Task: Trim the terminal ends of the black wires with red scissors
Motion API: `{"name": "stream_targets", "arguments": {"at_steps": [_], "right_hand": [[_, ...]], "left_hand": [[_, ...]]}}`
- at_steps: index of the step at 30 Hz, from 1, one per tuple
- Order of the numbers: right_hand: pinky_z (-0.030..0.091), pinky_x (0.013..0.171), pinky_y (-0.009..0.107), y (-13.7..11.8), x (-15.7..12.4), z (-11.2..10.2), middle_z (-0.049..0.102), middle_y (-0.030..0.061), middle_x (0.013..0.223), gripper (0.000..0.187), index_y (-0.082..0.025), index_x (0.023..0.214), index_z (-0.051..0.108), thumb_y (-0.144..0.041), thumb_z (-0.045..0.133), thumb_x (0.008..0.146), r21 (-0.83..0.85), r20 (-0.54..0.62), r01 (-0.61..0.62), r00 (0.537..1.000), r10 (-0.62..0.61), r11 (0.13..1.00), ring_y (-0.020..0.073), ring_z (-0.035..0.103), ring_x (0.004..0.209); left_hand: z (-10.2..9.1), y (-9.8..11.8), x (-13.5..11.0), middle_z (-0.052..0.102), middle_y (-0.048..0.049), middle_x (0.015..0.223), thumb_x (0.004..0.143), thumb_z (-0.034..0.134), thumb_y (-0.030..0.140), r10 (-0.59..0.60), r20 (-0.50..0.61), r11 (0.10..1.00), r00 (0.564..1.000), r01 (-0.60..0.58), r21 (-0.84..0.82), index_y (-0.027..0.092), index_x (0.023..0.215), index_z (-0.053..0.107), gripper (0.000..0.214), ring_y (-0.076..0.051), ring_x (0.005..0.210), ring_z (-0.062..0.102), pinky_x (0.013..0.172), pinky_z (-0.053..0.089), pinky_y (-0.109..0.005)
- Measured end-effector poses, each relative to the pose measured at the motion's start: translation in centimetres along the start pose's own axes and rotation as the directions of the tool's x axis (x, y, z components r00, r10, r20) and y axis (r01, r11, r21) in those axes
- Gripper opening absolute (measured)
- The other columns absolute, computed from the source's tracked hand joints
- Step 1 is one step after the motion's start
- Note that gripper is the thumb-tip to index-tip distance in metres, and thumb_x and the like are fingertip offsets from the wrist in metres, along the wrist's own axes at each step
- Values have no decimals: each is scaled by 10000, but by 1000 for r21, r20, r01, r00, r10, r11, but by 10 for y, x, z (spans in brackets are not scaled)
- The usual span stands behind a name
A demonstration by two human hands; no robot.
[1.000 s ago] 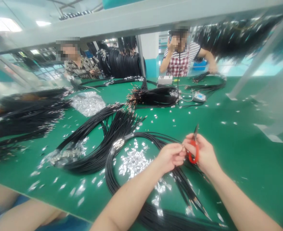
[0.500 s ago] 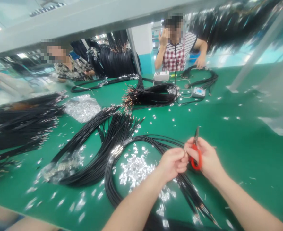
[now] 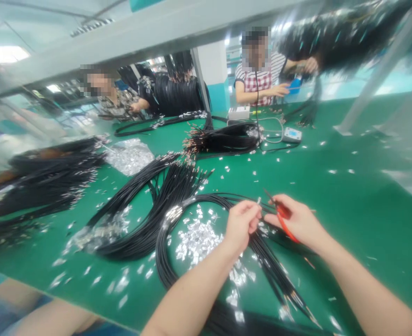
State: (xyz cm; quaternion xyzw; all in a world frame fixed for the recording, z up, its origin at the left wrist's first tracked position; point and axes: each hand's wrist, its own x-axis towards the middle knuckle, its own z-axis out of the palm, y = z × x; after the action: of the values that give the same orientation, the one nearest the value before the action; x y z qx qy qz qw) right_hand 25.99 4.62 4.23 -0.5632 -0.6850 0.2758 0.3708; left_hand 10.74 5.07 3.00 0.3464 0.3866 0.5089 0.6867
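My left hand point(image 3: 240, 223) is closed in a pinch on the tip of a thin black cable point(image 3: 258, 201) above a looped bundle of black cables point(image 3: 164, 247) on the green table point(image 3: 349, 219). My right hand point(image 3: 295, 219) is closed on red-handled scissors point(image 3: 283, 219), their blades pointing left toward the pinched cable end. The two hands are almost touching. A heap of small silver foil scraps point(image 3: 195, 235) lies inside the cable loop just left of my left hand.
More black cable bundles point(image 3: 41, 182) lie at the left and a bundle with bare ends point(image 3: 223, 137) sits mid-table. A bag of silver scraps point(image 3: 129, 156) lies behind. A small white meter point(image 3: 292, 135) and white box point(image 3: 239, 113) stand far back. Two people work across the table.
My scissors have tilted from upright to pointing left at the cable end. My left hand has risen a little. The person opposite lowered a hand from the face and reached up to hanging cables.
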Motion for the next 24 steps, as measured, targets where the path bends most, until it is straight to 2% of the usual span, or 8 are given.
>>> {"name": "stream_targets", "arguments": {"at_steps": [3, 8, 13, 20, 24], "right_hand": [[414, 536, 265, 1, 1, -6, 585, -11, 644, 276, -224, 834, 582, -441, 634, 671, -202, 89, 110, 992, -94, 973, 140, 513, 563], [437, 603, 281, 1, -2, -2, 644, 26, 745, 254, -228, 827, 603, -445, 625, 697, -321, 147, 221, 972, -182, 921, 182, 583, 685], [452, 675, 308, 3, -5, 0, 673, 55, 848, 277, -212, 899, 612, -432, 607, 730, -380, 141, 249, 967, -211, 891, 208, 597, 781], [449, 653, 305, 0, -5, -1, 682, 53, 802, 288, -212, 889, 630, -452, 604, 734, -419, 147, 274, 961, -232, 866, 208, 601, 740], [441, 633, 281, 5, -1, -6, 687, 44, 779, 265, -221, 876, 650, -446, 584, 752, -424, 157, 247, 968, -198, 871, 191, 610, 709]], "left_hand": [[-2, 2, 2, 492, 34, 548, 632, 686, 366, 43, -22, 999, 999, -43, -1, 123, 685, 567, 275, -14, 378, 326, 349, 156, -175], [-3, 1, 4, 495, 34, 540, 634, 686, 350, 58, -24, 998, 998, -58, 18, 128, 674, 567, 255, -17, 382, 326, 351, 153, -175], [-2, 2, 2, 503, 33, 532, 637, 681, 329, 75, -26, 997, 997, -74, 37, 131, 641, 560, 232, -14, 378, 323, 353, 153, -174], [-3, -1, 2, 501, 35, 521, 643, 678, 336, 103, -31, 992, 994, -100, 75, 134, 653, 577, 226, -16, 380, 321, 357, 175, -172], [-5, -3, 2, 485, 40, 508, 665, 666, 329, 133, -15, 986, 991, -131, 108, 135, 662, 582, 211, -18, 379, 315, 361, 180, -175]]}}
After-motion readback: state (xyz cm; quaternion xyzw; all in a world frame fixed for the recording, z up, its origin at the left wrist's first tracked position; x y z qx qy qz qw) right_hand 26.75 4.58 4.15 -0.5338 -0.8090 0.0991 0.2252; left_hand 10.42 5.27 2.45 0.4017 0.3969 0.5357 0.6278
